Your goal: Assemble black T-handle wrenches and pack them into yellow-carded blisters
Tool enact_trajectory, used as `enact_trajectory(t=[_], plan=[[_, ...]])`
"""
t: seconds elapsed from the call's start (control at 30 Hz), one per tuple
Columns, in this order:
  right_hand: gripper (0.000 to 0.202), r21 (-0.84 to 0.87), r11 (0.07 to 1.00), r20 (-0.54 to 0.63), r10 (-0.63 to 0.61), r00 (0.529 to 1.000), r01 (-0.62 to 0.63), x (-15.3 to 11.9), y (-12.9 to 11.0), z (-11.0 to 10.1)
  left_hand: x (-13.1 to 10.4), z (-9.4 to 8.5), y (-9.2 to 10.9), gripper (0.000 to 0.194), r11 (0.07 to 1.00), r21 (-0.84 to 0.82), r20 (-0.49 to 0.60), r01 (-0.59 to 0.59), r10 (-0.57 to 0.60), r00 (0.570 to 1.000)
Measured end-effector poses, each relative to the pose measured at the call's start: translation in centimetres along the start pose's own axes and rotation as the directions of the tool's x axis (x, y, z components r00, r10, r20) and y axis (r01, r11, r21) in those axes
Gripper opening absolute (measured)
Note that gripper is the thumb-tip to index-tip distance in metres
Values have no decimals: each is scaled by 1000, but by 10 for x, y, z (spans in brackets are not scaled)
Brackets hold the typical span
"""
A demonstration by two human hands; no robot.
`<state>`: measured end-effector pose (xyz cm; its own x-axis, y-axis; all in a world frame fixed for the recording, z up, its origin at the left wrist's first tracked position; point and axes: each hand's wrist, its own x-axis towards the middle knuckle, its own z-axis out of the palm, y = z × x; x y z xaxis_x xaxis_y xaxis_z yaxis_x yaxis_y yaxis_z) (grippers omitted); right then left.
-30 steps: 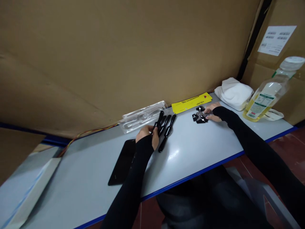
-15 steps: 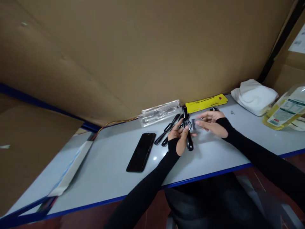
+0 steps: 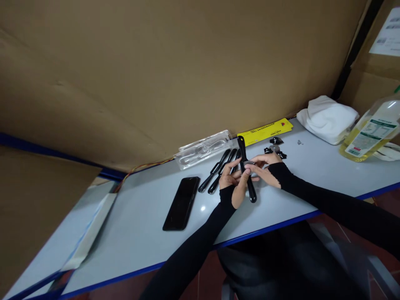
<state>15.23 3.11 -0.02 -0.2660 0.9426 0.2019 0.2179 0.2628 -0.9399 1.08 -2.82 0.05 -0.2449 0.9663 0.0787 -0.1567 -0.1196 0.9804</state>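
My left hand is closed around the middle of a black spokeshave body, whose two handles stick out above and below the fingers. The fingers of my right hand are pinched on a small grey metal blade, laid against the middle of the spokeshave. Fingertips partly cover the blade, so I cannot tell how it is seated. Just left of my hands, several more black spokeshave bodies lie side by side. Beyond my right hand are small black and silver parts.
A black phone lies on the left of the grey table. Clear plastic packaging and yellow cards lie along the cardboard wall. Small metal pieces, a white cloth bundle and a bottle of yellow liquid are rightward.
My right hand has moved left, bringing the blade from beside the spokeshave onto its middle. The left hand keeps its hold. The black and silver parts behind the right hand are now more exposed.
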Motion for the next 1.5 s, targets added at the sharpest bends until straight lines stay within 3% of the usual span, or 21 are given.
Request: enact_trajectory(t=[0.13, 0.3, 0.47, 0.57, 0.9, 1.03, 1.13, 1.2, 1.27, 1.33, 1.4, 1.5], plan=[[42, 74, 997, 49, 9, 999, -12, -5, -1, 5, 1, -1, -1, 62, 999, 24, -64, -26, 27, 998], [35, 55, 998, 45, 31, 999, -34, -7, 4, 11, 12, -7, -8, 78, 998, 56, -91, 15, -10, 996], [43, 217, 969, 125, 92, 988, -117, -6, 2, 10, 17, -6, -1, 60, 999, -12, -104, 51, -52, 993], [45, 337, 934, 179, 62, 982, -121, -5, 2, 9, 18, -9, 3, 54, 992, -46, -113, 118, -122, 986], [52, 473, 857, 241, 99, 965, -206, -11, -3, 11, 14, -5, 10, 60, 985, -56, -160, 163, -170, 972], [57, 248, 959, 156, 99, 983, -136, -3, 4, 2, 14, -6, 11, 59, 985, -59, -159, 165, -172, 972], [47, -83, 996, 101, 20, 995, -12, 16, 18, -31, 15, -10, 11, 59, 981, -69, -148, 182, -190, 970], [36, -346, 937, 65, -23, 998, 45, 30, 27, -62, 16, -12, 10, 60, 978, -77, -128, 194, -203, 971], [48, -547, 835, 58, -26, 998, 53, 40, 34, -90, 18, -14, 9, 61, 975, -80, -112, 205, -213, 970], [43, -607, 790, 147, 3, 989, 88, 45, 36, -107, 18, -16, 8, 61, 973, -82, -105, 215, -223, 969], [27, -610, 785, 217, 33, 976, 109, 47, 36, -114, 18, -15, 7, 62, 971, -90, -104, 220, -228, 968], [14, -591, 802, 201, 50, 978, 81, 46, 34, -113, 17, -14, 7, 63, 971, -99, -92, 219, -228, 969]])
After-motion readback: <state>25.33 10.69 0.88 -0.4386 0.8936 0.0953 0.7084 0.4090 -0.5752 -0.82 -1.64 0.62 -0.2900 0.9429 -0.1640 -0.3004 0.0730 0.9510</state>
